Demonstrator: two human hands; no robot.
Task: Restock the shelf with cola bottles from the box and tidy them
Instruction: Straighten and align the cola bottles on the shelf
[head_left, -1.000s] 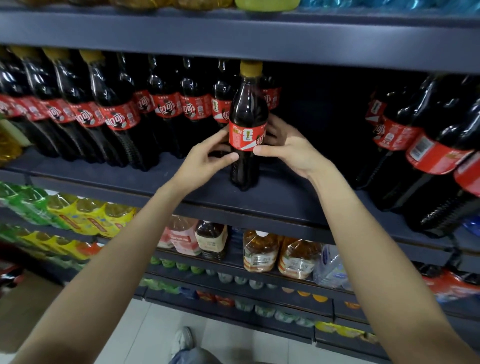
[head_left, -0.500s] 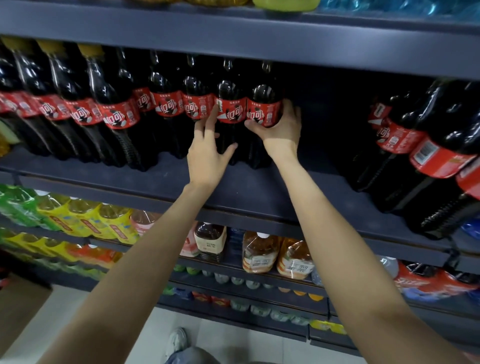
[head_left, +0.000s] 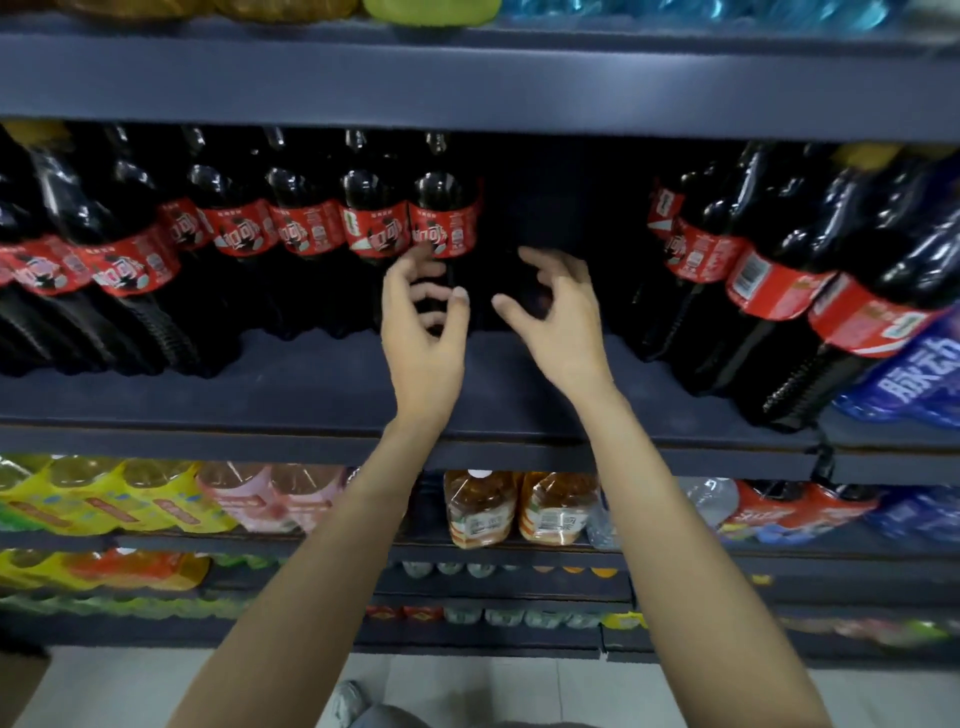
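Dark cola fills every bottle in the row on the shelf (head_left: 322, 395), and the rightmost cola bottle (head_left: 441, 228) of the left-hand group stands upright at the back, its red label touching its neighbour's. To its right the shelf is bare until a second cluster of larger cola bottles (head_left: 769, 270) begins, well apart. No box shows in the head view.

Both hands hover just in front of that end bottle. The left hand (head_left: 423, 322) has its fingers curled and spread, fingertips near the lower edge of the label, with nothing enclosed in its grip. The right hand (head_left: 558, 312) is likewise loose and empty, fingers hooked in the open space beside the bottle (motion blur makes it hard to say whether any fingertip brushes the plastic).

A full bottle like this is probably fairly heavy for its width, and tall, so it would tip easily if pushed high up. The plastic wall looks smooth and glossy, likely slippery; the ribbed lower body and the paper-like label band should offer better purchase. Taking hold around the label or just under it, with the other hand steadying the opposite side, seems the safest way to nudge it into line. The walls should flex only slightly while sealed.
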